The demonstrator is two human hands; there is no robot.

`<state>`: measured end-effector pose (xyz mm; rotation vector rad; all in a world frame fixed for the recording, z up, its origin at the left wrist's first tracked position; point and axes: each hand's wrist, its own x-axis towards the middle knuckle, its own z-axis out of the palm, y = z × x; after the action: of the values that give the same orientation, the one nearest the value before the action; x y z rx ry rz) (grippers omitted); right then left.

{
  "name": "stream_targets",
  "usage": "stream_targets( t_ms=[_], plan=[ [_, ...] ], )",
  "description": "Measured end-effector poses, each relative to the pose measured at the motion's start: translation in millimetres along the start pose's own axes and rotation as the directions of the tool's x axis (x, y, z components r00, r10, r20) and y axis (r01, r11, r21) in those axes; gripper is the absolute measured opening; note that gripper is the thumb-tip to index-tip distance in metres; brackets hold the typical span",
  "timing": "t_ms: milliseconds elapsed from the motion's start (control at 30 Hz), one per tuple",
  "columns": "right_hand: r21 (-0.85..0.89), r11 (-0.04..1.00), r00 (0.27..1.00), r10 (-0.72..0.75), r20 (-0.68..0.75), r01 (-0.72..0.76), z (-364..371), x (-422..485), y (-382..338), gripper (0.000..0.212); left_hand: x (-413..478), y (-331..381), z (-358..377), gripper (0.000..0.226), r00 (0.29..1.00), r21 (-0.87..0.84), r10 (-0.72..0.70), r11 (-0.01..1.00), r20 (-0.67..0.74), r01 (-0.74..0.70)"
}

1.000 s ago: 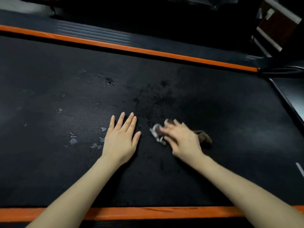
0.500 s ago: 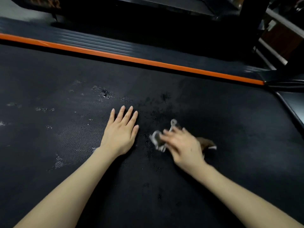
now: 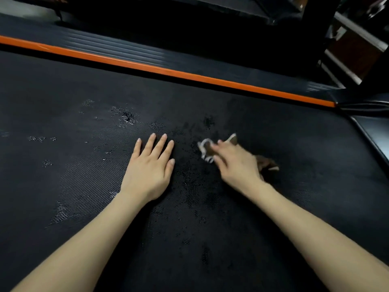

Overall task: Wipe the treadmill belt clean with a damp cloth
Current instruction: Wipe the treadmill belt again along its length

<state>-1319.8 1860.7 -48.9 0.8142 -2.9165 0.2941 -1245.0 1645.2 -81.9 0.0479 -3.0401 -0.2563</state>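
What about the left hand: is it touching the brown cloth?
Apart. The head view shows a strip of bare treadmill belt between the left hand and the brown cloth, which the right hand holds.

I'm watching through one wide-angle head-worn camera, looking forward and down across the treadmill belt (image 3: 294,186), sitting close above its surface, facing the far orange stripe (image 3: 168,71), which is slanting across the upper frame.
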Motion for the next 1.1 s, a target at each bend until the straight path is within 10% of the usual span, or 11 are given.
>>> stream_targets(
  t_ms=[433, 700, 933, 1100],
  plan=[
    [-0.031, 0.947, 0.946, -0.318, 0.061, 0.321, 3, -4, 32, 0.036, -2, 2, -3, 0.074, 1.000, -0.021, -0.013, 1.000, 0.013, 0.014],
    [0.007, 0.975, 0.966, 0.221, -0.132, -0.222, 24, 127, 66, 0.031, 24, -1, -2, 0.065, 1.000, 0.023, -0.023, 0.999, -0.010, 0.023],
    [-0.036, 0.918, 0.909, -0.396, -0.129, 0.395, 20, 62, 45, 0.036, 55, -7, 5, 0.066, 0.998, 0.008, -0.054, 0.998, -0.034, 0.055],
    [-0.054, 0.989, 0.968, -0.146, -0.205, 0.138, 16, 127, 78, 0.037, 55, -6, 4, 0.065, 0.999, 0.006, -0.046, 0.999, -0.027, 0.046]
  ],
)
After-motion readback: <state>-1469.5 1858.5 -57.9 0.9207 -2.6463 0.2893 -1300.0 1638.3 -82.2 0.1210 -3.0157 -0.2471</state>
